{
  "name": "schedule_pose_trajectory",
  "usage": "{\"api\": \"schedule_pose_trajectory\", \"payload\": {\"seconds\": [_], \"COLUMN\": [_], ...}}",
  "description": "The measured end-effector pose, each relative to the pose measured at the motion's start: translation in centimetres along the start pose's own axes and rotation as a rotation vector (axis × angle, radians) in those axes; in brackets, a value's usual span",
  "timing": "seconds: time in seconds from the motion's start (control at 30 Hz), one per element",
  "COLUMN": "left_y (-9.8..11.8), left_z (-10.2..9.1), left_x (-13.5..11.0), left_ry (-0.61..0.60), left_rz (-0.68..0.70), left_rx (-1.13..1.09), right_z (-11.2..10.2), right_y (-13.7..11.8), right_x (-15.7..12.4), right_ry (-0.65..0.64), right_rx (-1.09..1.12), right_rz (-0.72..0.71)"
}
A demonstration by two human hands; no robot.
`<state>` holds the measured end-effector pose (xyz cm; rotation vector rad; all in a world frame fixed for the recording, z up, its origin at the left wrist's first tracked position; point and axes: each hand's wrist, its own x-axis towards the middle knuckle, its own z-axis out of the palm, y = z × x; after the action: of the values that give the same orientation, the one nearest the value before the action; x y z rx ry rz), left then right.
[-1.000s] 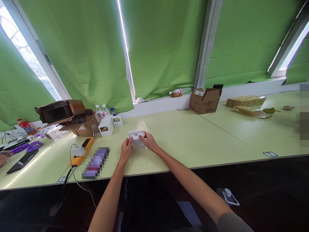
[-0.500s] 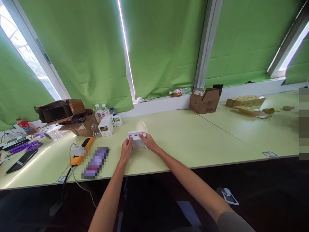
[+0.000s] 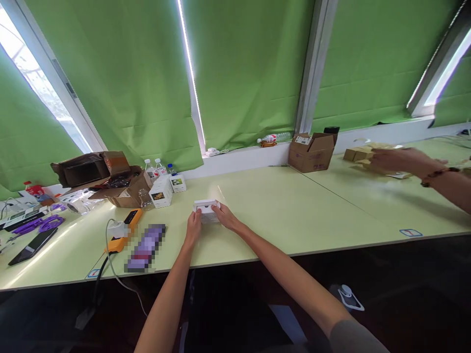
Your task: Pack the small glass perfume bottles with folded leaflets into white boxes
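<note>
A small white cardboard box (image 3: 209,217) is held between my two hands, over the middle of the pale yellow-green table (image 3: 257,211). My left hand (image 3: 193,225) grips its left side, the thumb at the top front edge. On the opposite side my right hand (image 3: 225,215) is closed on the box's right edge, thumb on top. The box's top flap appears raised at the back. Fingers behind the box are hidden. Left of my hands lies a phone (image 3: 147,247) with a blurred-out screen.
White boxes (image 3: 162,192) stand by bottles (image 3: 161,167) and an open brown carton (image 3: 125,193) at left. An orange power strip (image 3: 127,230) with a cable lies nearer. At right, another person's hand (image 3: 401,161) reaches over yellow boxes (image 3: 355,154), near a carton (image 3: 312,153).
Another person's arm has come in from the right, over the yellow boxes. My hands and the white box have barely moved.
</note>
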<state>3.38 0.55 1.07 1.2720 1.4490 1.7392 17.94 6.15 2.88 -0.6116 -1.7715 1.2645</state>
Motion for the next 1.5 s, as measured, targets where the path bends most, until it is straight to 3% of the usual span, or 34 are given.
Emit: {"api": "schedule_pose_trajectory", "payload": {"seconds": [0.37,0.67,1.07,1.3,1.5], "left_y": [-0.1,-0.6,0.8,1.7,1.2], "left_z": [0.6,1.9,2.9,3.1,3.0], "left_x": [1.3,1.1,1.1,-0.4,-0.1], "left_ry": [-0.086,-0.020,0.099,0.022,0.041], "left_rz": [-0.044,-0.088,-0.084,-0.063,-0.079], "left_rx": [0.021,-0.102,-0.080,-0.101,-0.080], "right_z": [-0.3,-0.5,-0.6,-0.4,-0.2], "right_y": [-0.4,0.4,-0.1,-0.6,-0.2], "right_x": [0.4,1.3,1.0,0.6,0.6], "right_ry": [0.074,0.101,0.133,0.183,0.185], "right_rx": [-0.004,0.021,0.088,0.086,0.080], "right_rz": [0.062,0.097,0.092,0.147,0.139]}}
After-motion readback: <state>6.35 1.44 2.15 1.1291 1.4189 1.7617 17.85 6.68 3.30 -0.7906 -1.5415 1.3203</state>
